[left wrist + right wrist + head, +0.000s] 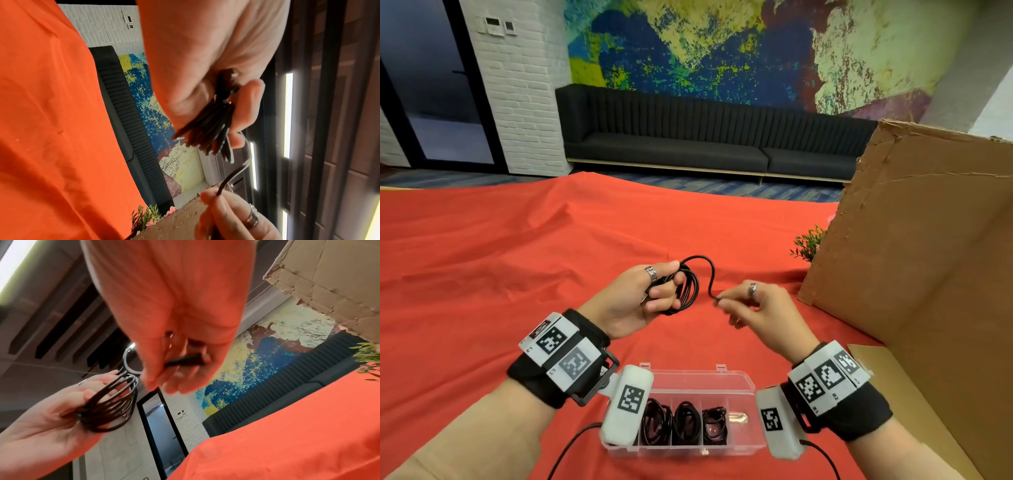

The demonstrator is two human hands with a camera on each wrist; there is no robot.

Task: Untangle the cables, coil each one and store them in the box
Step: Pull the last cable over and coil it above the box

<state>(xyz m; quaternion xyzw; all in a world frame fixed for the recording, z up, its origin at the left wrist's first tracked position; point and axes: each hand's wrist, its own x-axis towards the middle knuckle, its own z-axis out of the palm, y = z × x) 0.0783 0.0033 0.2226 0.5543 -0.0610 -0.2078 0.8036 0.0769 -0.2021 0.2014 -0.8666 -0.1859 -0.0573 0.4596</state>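
Three coiled cables already sat in the box (739, 380) on the counter (500, 257). The left hand (630, 301) gripped a nearly finished coil (686, 287); the right hand (753, 308) pinched its loose tail, apparently the plug end.

1. Red cloth (517, 257) covers the table.
2. Torn cardboard sheet (914, 240) stands at right.
3. Small green plant (808, 244) (partly hidden) sits beside it.
4. Dark sofa (688, 137) lines the painted wall (722, 44).
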